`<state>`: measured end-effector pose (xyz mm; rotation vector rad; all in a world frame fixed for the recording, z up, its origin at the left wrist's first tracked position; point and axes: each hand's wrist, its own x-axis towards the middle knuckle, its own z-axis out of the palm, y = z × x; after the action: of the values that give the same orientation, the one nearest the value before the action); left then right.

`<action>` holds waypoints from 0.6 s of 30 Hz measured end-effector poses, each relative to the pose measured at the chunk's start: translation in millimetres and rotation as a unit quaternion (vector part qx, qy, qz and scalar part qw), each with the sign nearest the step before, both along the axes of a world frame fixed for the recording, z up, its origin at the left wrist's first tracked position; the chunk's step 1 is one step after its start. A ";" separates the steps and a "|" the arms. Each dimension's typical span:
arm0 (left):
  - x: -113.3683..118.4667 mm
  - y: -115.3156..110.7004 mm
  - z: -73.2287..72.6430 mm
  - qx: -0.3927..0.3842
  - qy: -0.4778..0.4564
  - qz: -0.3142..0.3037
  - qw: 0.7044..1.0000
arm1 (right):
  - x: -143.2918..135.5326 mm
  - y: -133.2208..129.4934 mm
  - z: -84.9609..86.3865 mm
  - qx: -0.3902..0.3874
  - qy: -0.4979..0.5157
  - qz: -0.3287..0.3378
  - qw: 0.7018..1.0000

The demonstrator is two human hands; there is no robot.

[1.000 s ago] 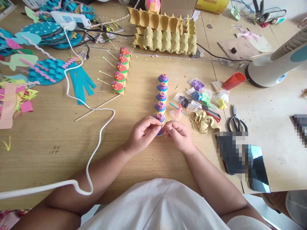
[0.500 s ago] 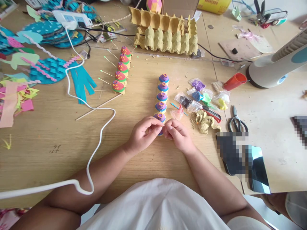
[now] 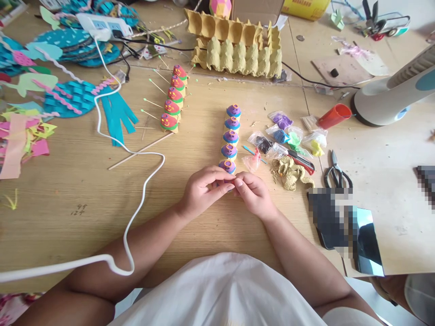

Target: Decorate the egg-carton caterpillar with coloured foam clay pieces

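My left hand (image 3: 205, 189) and my right hand (image 3: 254, 194) meet fingertip to fingertip, both closed in a pinch. Between them shows a small red bit of modelling clay (image 3: 230, 181), mostly covered by the fingers. Just beyond, and partly behind my left fingers, a strip of egg-carton cups (image 3: 231, 136) runs away from me. Its cups are capped with purple and blue clay, with orange rings on top and small dark face marks. Farther left stands a second strip of cups (image 3: 175, 95) with red and green clay, smiling faces and green-tipped sticks.
Right of the strip lie clay bags (image 3: 281, 136), a utility knife (image 3: 301, 162), carton scraps (image 3: 288, 174), scissors (image 3: 336, 172) and a phone (image 3: 369, 240). A white cable (image 3: 144, 185) crosses the left side. Egg cartons (image 3: 238, 59) and a fan-like appliance (image 3: 384, 99) stand farther back.
My hands stay together in a pinch; the fingertips have shifted slightly, and more of the red bit shows between them. The whole view has moved a little.
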<state>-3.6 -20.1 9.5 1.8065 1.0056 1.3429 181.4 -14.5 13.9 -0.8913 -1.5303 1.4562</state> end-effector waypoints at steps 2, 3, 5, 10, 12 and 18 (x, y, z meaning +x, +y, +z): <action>0.5 0.1 0.1 0.007 -0.008 0.003 1.000 | 0.0 0.1 0.7 0.022 -0.017 -0.009 1.000; 0.6 0.1 -0.1 0.010 -0.012 0.004 1.000 | 0.1 0.0 1.0 0.032 -0.023 -0.013 0.999; 0.6 0.2 -0.4 0.016 -0.017 0.005 1.000 | 0.3 -0.2 1.5 0.045 -0.030 -0.018 0.998; -0.1 0.4 1.7 0.001 -0.010 0.013 1.000 | -0.1 -1.5 1.2 0.057 -0.053 -0.034 0.996; -0.2 0.2 3.9 -0.005 -0.001 0.019 1.000 | -0.5 -2.1 0.9 0.067 -0.059 -0.044 0.995; 0.5 -0.3 5.0 -0.043 -0.012 0.033 0.998 | -0.7 -1.7 0.7 0.037 -0.039 -0.090 0.995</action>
<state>-3.1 -20.5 14.5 1.7026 1.1022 1.3362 180.8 -16.2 14.6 -1.0240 -1.5101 1.2411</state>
